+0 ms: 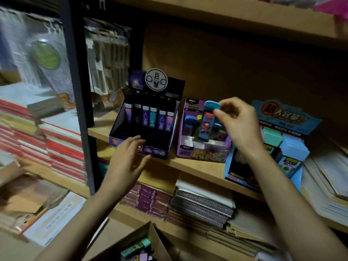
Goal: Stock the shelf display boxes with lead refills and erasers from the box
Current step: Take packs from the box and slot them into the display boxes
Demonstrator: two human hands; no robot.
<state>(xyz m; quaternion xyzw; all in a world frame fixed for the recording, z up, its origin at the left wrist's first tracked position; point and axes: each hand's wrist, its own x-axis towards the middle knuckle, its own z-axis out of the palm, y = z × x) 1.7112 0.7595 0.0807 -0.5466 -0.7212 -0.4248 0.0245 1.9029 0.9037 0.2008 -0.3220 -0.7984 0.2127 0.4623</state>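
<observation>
My right hand (238, 121) pinches the top of a blue lead refill case (207, 122) and holds it upright over the purple display box (204, 150), which holds several similar cases. My left hand (128, 157) hovers with loose fingers just in front of the dark display box (120, 137) of slim lead tubes, holding nothing. A blue display box (288, 147) with pastel erasers stands to the right on the same shelf. The cardboard supply box (143, 242), with small packs inside, sits at the bottom edge.
A black metal upright (78, 91) divides the shelf from stacked red notebooks (62, 147) at left. Spiral notebooks (203, 206) and pads fill the shelf below. Paper stacks (327, 185) lie at far right. A wooden shelf board runs overhead.
</observation>
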